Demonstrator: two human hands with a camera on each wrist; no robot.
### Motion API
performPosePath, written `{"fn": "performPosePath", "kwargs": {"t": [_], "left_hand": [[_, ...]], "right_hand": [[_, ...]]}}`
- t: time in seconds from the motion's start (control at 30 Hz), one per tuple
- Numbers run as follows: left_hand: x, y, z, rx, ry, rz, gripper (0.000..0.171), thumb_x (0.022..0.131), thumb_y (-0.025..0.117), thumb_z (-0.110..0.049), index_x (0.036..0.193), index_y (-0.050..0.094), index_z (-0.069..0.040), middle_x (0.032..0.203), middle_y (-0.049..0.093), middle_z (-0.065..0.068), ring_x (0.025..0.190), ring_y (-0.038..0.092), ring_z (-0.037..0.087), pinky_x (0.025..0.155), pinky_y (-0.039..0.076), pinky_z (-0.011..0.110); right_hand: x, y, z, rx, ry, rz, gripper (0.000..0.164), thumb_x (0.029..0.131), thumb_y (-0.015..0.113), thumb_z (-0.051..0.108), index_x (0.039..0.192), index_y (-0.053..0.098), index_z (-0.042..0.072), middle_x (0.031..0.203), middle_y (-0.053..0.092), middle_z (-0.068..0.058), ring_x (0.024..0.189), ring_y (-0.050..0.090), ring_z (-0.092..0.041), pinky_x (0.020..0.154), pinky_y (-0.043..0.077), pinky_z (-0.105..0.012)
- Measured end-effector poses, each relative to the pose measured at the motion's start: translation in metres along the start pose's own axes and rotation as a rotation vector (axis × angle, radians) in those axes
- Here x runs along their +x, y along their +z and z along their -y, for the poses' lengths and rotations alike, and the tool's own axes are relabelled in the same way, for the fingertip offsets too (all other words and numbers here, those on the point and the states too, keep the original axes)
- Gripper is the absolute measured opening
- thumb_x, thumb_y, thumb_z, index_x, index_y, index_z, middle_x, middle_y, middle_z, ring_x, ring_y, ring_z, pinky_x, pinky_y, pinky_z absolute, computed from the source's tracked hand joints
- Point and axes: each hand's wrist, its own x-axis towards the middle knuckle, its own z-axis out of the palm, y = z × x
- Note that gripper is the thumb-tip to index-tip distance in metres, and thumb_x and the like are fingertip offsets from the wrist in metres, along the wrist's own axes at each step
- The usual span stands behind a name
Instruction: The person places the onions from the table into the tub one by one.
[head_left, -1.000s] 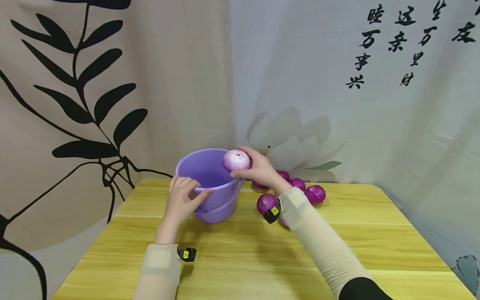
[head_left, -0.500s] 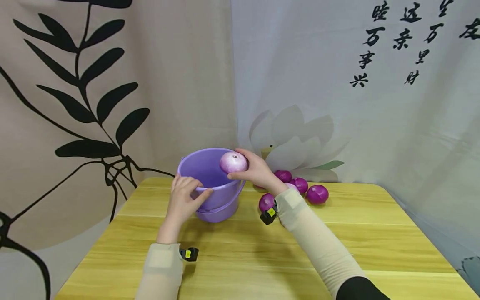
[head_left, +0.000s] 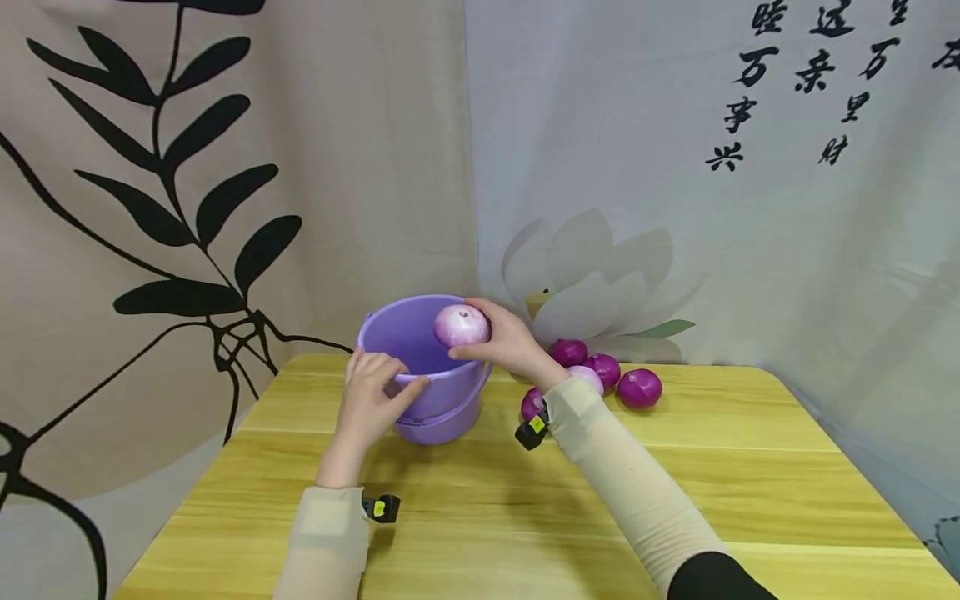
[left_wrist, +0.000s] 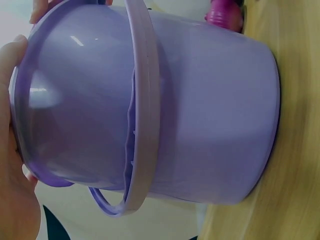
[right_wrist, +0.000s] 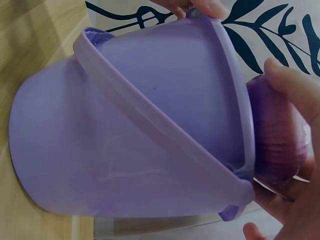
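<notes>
A purple bucket [head_left: 442, 408] stands upright on the table, its handle [left_wrist: 146, 100] hanging down against the outer wall. My left hand [head_left: 367, 396] grips the near left of its rim, thumb outside and fingers over the edge. Above the right part of the opening, a pale purple onion [head_left: 461, 325] is held in my right hand [head_left: 510, 337], thumb below and fingers on the far side. In the right wrist view the onion [right_wrist: 277, 130] shows just past the bucket's rim. The bucket's inner floor is hidden.
Several purple onions [head_left: 640, 388] lie on the wooden table [head_left: 675, 467] right of the bucket, one partly hidden by the right wrist camera [head_left: 532, 427]. A printed cloth [head_left: 375, 167] hangs behind the table's back edge.
My right hand has shifted slightly left with the onion, further over the bucket's opening. My left hand keeps its hold on the rim. The head view has turned slightly.
</notes>
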Motion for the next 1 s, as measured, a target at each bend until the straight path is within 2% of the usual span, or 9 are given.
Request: {"fn": "performPosePath", "kwargs": {"t": [0.1, 0.43, 0.8, 1.0], "left_hand": [[0.0, 0.0, 0.0, -0.001, 0.0, -0.001, 0.027, 0.082, 0.074, -0.035, 0.075, 0.059, -0.014, 0.073, 0.055, -0.003, 0.084, 0.052, 0.022, 0.109, 0.018, 0.062], [0.0, 0.001, 0.001, -0.004, 0.003, -0.002, 0.025, 0.082, 0.075, -0.03, 0.075, 0.059, -0.012, 0.073, 0.055, -0.002, 0.084, 0.052, 0.024, 0.109, 0.018, 0.062], [0.0, 0.001, 0.002, -0.007, 0.017, -0.009, 0.03, 0.085, 0.071, -0.039, 0.076, 0.059, -0.013, 0.073, 0.054, -0.003, 0.084, 0.051, 0.022, 0.108, 0.019, 0.063], [0.0, 0.001, 0.001, -0.004, 0.012, -0.006, 0.033, 0.086, 0.069, -0.043, 0.075, 0.058, -0.013, 0.073, 0.054, -0.003, 0.084, 0.051, 0.021, 0.108, 0.019, 0.062]], "right_hand": [[0.001, 0.002, -0.001, 0.001, -0.004, 0.005, 0.089, 0.069, 0.088, 0.032, 0.142, 0.044, 0.008, 0.133, 0.055, -0.003, 0.112, 0.057, -0.017, 0.095, 0.047, -0.035], [0.002, 0.007, -0.004, -0.106, -0.001, 0.027, 0.088, 0.072, 0.084, 0.036, 0.145, 0.042, 0.01, 0.136, 0.054, -0.006, 0.115, 0.056, -0.02, 0.098, 0.045, -0.037], [0.006, 0.013, -0.004, -0.178, 0.016, 0.035, 0.087, 0.072, 0.083, 0.04, 0.144, 0.044, 0.011, 0.138, 0.053, -0.007, 0.119, 0.054, -0.023, 0.1, 0.043, -0.043], [0.009, 0.017, -0.007, -0.208, 0.016, 0.034, 0.086, 0.072, 0.082, 0.043, 0.143, 0.044, 0.012, 0.138, 0.053, -0.006, 0.12, 0.053, -0.024, 0.103, 0.037, -0.051]]}}
